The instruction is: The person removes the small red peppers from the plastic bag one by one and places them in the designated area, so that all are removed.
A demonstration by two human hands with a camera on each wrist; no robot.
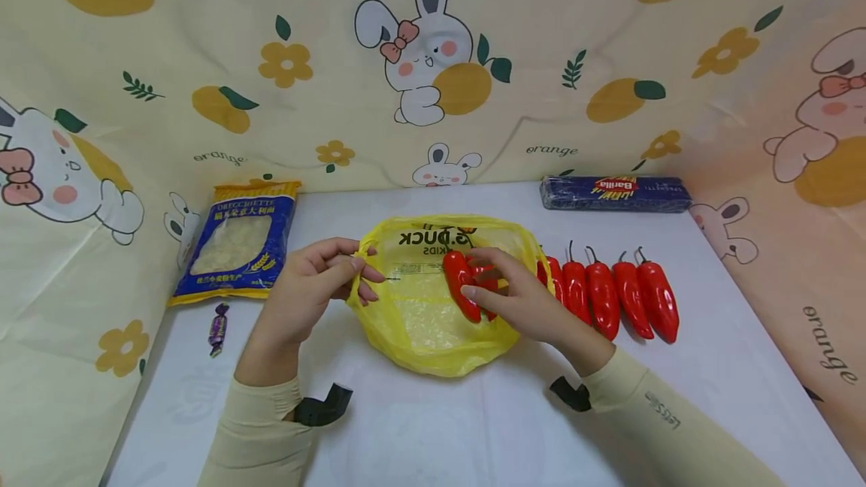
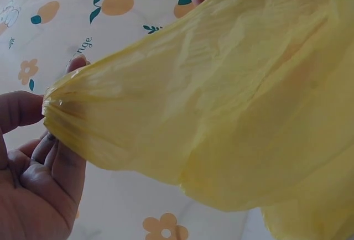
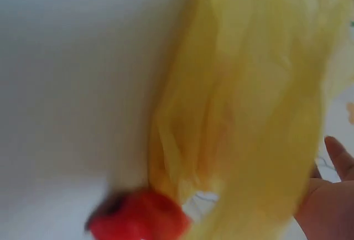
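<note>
My left hand [image 1: 313, 280] grips the gathered left rim of a yellow plastic bag [image 1: 426, 329], with the bag's mouth spread upward. In the left wrist view, the thumb and fingers [image 2: 22, 110] pinch the bunched plastic. My right hand [image 1: 510, 291] reaches over the bag's right side, its thumb and fingers spread apart. Below its fingertips, a red chili pepper [image 1: 460, 284] lies inside the bag. Another red pepper there is partly covered by the fingers. In the right wrist view, the bag [image 3: 249, 85] hides much of the right hand [image 3: 329, 207].
Several red peppers [image 1: 599, 295] lie in a row right of the bag. A blue pasta bag [image 1: 233, 243] is at the back left, with a purple wrapped candy [image 1: 218, 329] in front. A dark blue spaghetti pack [image 1: 616, 195] lies at the back right against the cloth backdrop.
</note>
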